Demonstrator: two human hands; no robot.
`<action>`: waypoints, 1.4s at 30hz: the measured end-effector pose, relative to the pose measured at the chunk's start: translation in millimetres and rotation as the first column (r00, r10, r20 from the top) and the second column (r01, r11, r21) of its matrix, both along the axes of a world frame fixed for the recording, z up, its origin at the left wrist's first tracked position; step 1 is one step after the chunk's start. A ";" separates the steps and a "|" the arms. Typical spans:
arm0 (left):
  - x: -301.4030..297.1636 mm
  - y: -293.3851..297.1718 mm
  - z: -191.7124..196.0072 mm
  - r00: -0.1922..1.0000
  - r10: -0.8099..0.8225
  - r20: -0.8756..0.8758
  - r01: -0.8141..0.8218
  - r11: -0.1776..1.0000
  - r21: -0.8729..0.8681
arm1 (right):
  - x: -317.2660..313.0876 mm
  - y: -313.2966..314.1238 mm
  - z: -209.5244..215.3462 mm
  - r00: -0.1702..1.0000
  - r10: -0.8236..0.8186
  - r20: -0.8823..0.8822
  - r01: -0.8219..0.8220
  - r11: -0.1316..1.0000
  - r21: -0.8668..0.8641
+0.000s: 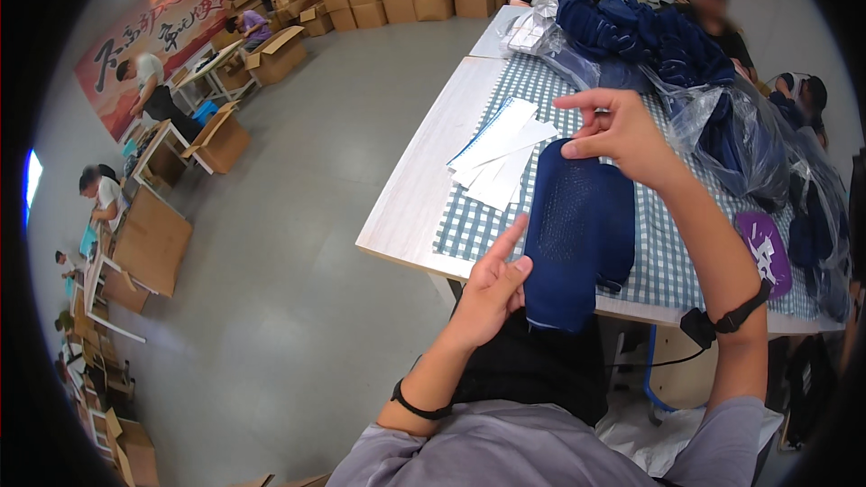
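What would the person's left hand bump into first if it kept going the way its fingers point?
Probably the dark blue knitted piece: the left hand already touches its near edge, fingers aimed up and rightward across it. Beyond lie the white paper slips, though depth is hard to judge.

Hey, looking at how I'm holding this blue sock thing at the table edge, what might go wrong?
The dark blue sock hangs past the table edge, pinched only at its ends by the left hand and right hand; it might slip to the floor. Pulling it could also brush the white paper slips askew.
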State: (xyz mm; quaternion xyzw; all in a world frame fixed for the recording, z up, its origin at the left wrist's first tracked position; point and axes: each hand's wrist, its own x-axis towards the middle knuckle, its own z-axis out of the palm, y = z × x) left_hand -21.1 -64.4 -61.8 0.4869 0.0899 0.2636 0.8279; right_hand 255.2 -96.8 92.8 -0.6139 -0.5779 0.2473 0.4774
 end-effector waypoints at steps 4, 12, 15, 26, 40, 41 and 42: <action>-5.4 -23.9 49.9 0.788 0.563 -0.249 -0.232 0.646 0.727 | 7.2 -1.7 -52.3 0.727 -0.222 0.650 0.082 0.968 0.239; -0.2 -27.4 11.8 0.921 0.361 -0.149 0.156 0.009 0.988 | -23.0 -13.9 -106.2 0.622 0.245 0.744 -0.101 0.967 -0.234; -7.1 -30.3 2.0 0.923 0.380 -0.055 0.095 -0.085 0.992 | -20.5 -11.2 -109.3 0.570 0.274 0.774 0.008 0.941 -0.339; -38.9 13.3 -1.5 0.761 0.647 0.055 0.021 -0.110 0.994 | -10.6 -1.9 -100.0 0.682 0.040 0.730 0.075 0.989 -0.124; -60.6 12.2 -10.3 0.743 0.668 0.037 0.064 -0.126 0.990 | -3.5 -21.9 -94.2 0.659 0.025 0.752 0.123 0.982 -0.141; -60.1 12.4 -6.7 0.744 0.668 0.032 0.071 -0.127 0.989 | -1.3 -21.0 -91.1 0.655 0.021 0.756 0.125 0.983 -0.135; -57.1 14.9 -1.0 0.745 0.665 0.040 0.065 -0.133 0.989 | 0.9 -20.7 -86.9 0.674 0.013 0.739 0.140 0.980 -0.145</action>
